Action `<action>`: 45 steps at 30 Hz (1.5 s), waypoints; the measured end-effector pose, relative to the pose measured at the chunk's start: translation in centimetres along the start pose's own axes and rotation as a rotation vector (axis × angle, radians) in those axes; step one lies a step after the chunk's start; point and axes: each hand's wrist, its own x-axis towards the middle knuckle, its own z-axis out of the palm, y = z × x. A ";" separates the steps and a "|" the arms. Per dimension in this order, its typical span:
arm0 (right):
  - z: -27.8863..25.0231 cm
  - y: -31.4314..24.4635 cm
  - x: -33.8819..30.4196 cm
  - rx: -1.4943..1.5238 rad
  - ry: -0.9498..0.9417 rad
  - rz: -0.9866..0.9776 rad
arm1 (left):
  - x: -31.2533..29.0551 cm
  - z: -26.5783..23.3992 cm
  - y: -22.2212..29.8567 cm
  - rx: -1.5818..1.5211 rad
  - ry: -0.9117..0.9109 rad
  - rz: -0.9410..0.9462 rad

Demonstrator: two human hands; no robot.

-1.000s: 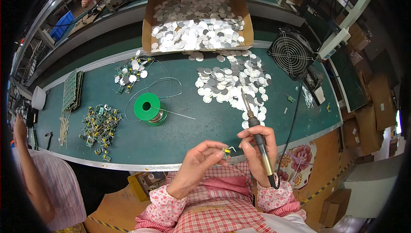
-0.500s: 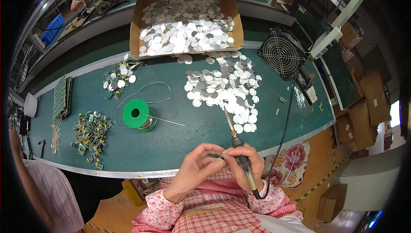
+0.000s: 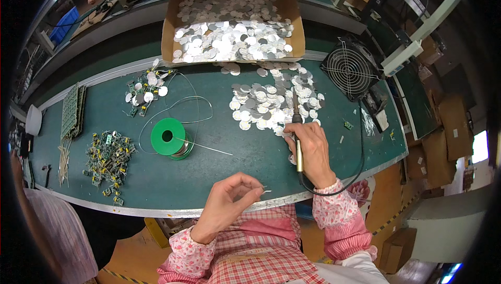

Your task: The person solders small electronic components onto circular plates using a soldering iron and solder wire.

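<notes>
My right hand (image 3: 313, 151) is wrapped round a soldering iron (image 3: 299, 154), whose tip points away from me over a loose pile of round silver-white discs (image 3: 261, 101). The fingertips of that hand are at the near edge of the pile; whether they touch a disc is hidden. My left hand (image 3: 229, 200) is in a pinch above the front edge of the green bench (image 3: 203, 179). Thin pale ends stick out past its fingertips, and the rest of that small piece is covered. Left of centre stands a green spool of solder wire (image 3: 168, 137), its free end reaching right.
A cardboard box (image 3: 167, 39) of discs stands at the back. Small circuit boards (image 3: 109, 161) lie heaped at left, more with discs (image 3: 146, 91) behind. Board panels (image 3: 73, 112) stand far left, a fan (image 3: 350, 69) at right. The iron's cord (image 3: 362, 143) loops rightward. Another person's arm (image 3: 26, 206) shows at left.
My right hand has parted from the left and moved forward and right with the soldering iron to the discs. My left hand stays near the bench edge, still pinched.
</notes>
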 end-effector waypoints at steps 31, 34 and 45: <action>-0.3 -8.5 -5.4 1.070 0.210 0.462 | 0.5 1.6 -1.0 0.042 0.222 0.218; -0.1 -8.3 -5.4 1.072 0.224 0.443 | 0.6 1.6 -1.0 0.041 0.232 0.212; -0.6 -7.3 -4.8 0.701 0.277 0.294 | 1.1 0.5 -0.3 -0.272 0.262 0.029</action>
